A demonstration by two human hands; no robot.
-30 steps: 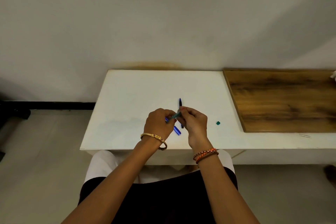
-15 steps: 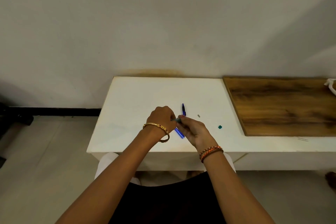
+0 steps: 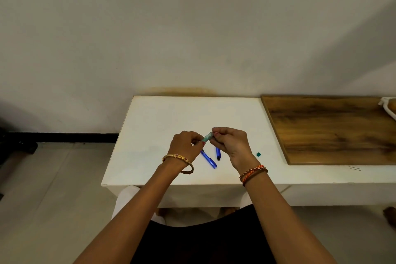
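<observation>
– Teal tube: where do I find it on your feed?

– I have it up off the table, between the two hands, over the middle of the white top. It sits tilted, with its high end toward the right hand and its low end toward the left hand.

– And the grip?

– Both hands are closed on it. The left hand pinches the low end with its fingertips curled in. The right hand pinches the high end between thumb and fingers. I cannot tell how far either end runs in under the fingers.

– What lies below?

– I see two blue pens flat on the table. The slanted pen lies just beneath the left hand and runs toward me and to the right. The straight pen lies just beside it with its black tip toward me, and its far part is hidden behind the right hand. From what I see, the two are not touching.

– Anything else in view?

– A small green piece lies on the white top to the right of the right hand, apart from the pens. Farther right a wooden board lies on the table, up against the wall. The left wrist wears a gold bangle and the right wrist wears thread bands.
</observation>
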